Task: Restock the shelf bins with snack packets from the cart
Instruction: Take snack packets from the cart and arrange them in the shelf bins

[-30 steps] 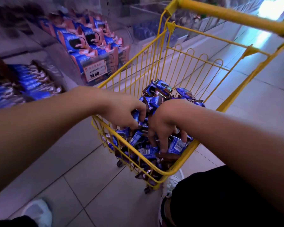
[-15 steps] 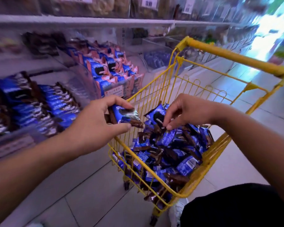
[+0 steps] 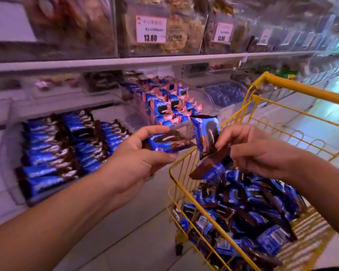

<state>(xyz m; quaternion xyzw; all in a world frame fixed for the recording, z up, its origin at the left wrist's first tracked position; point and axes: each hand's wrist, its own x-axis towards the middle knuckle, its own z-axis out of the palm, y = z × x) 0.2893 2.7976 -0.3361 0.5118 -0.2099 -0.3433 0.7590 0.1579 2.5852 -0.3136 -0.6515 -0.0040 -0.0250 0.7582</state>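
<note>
My left hand [image 3: 137, 159] grips a blue-and-brown snack packet [image 3: 166, 141] flat between thumb and fingers, left of the cart's near corner. My right hand [image 3: 256, 151] pinches two more packets: one stands upright [image 3: 205, 133] and another hangs below it [image 3: 207, 169], both above the cart's rim. The yellow wire cart [image 3: 299, 114] holds a heap of the same packets [image 3: 250, 208]. On the low shelf to the left, a clear bin [image 3: 10, 173] holds rows of matching blue packets [image 3: 67, 149].
A second clear bin with blue-and-pink packets [image 3: 170, 102] sits behind the hands. Another bin of blue sweets [image 3: 225, 94] is farther right. The upper shelf [image 3: 164, 59] carries bagged snacks with price tags [image 3: 151, 29]. Grey floor tiles [image 3: 129, 241] lie below.
Both hands have lifted out of the cart heap and risen toward the shelf. The left took one packet, the right now holds two. The view has tilted up to the shelves.
</note>
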